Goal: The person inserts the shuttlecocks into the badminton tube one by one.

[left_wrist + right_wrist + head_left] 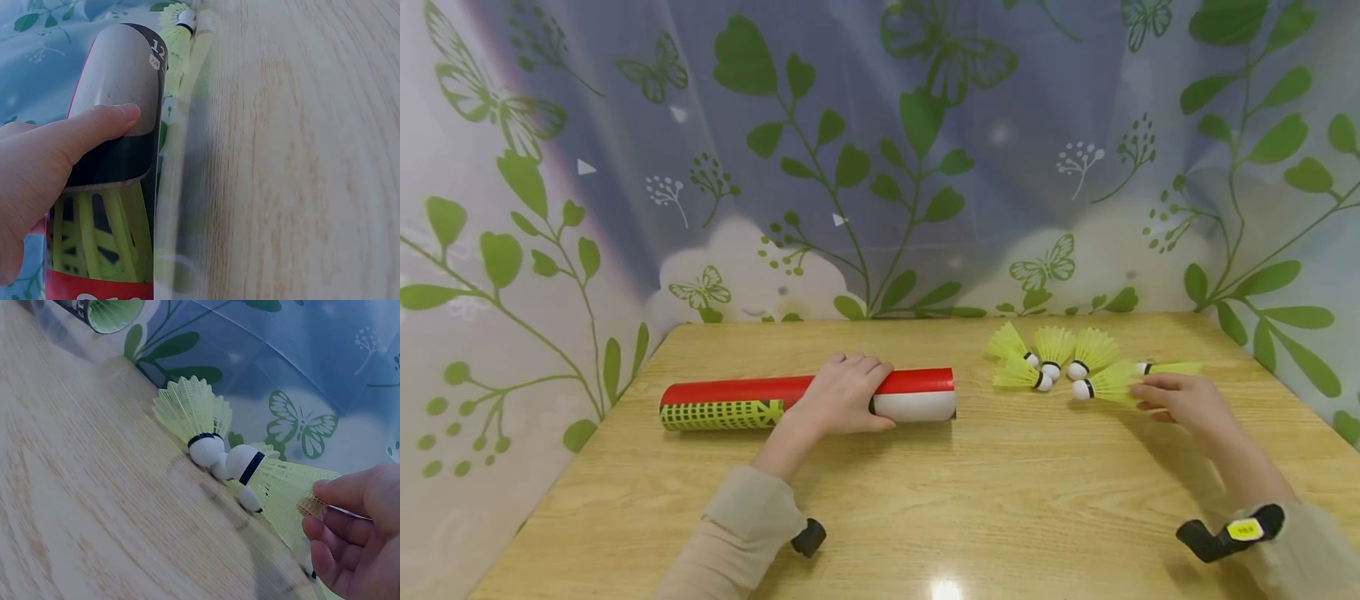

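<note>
A shuttlecock tube [722, 404], red with black, white and yellow-green print, lies sideways on the table. My left hand [844, 396] grips it from above near its right end, and the thumb lies across the white panel in the left wrist view. At the right, my right hand [1183, 407] pinches a yellow shuttlecock [1108, 383] by the rim of its skirt, the white cork pointing left toward the tube. In the right wrist view, thumb and fingertips [322, 487] meet on the skirt. The tube's near end shows a yellow-green skirt inside [115, 311].
Several more yellow shuttlecocks [1054, 343] lie grouped behind and left of the held one. Another shuttlecock [1176, 367] lies just behind my right fingers. The wooden table [985, 492] ends at a leaf-patterned curtain [865, 208] at the back and sides.
</note>
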Motion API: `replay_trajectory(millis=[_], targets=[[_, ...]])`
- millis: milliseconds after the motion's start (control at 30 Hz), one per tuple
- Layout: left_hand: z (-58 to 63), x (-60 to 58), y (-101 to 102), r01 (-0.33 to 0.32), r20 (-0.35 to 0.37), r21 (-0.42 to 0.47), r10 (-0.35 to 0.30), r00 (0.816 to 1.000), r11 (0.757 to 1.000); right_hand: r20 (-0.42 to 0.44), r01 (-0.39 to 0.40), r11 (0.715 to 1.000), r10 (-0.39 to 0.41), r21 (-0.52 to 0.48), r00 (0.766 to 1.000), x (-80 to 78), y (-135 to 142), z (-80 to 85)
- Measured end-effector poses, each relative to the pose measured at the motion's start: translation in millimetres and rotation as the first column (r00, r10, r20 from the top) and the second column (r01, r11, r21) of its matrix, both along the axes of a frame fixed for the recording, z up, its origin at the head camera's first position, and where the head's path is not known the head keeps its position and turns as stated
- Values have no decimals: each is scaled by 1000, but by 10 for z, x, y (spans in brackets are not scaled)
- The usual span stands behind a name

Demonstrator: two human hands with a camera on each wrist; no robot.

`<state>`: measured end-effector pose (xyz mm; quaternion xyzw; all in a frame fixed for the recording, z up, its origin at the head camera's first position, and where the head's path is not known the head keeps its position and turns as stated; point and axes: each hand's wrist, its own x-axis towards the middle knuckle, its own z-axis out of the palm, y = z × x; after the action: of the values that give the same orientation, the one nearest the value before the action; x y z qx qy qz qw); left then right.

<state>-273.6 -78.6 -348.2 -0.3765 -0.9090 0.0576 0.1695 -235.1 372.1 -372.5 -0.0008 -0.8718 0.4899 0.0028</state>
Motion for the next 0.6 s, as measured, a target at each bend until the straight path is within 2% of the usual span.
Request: replay_trajectory(millis=[233, 600], targets=[[11, 17, 8, -16, 19, -6, 16, 1000, 1000, -8, -51, 999, 51, 8, 999, 5, -207, 34], [21, 20, 12, -4, -8, -4, 4, 1000, 1000, 11, -96, 995, 96, -33, 995, -28, -516, 53]])
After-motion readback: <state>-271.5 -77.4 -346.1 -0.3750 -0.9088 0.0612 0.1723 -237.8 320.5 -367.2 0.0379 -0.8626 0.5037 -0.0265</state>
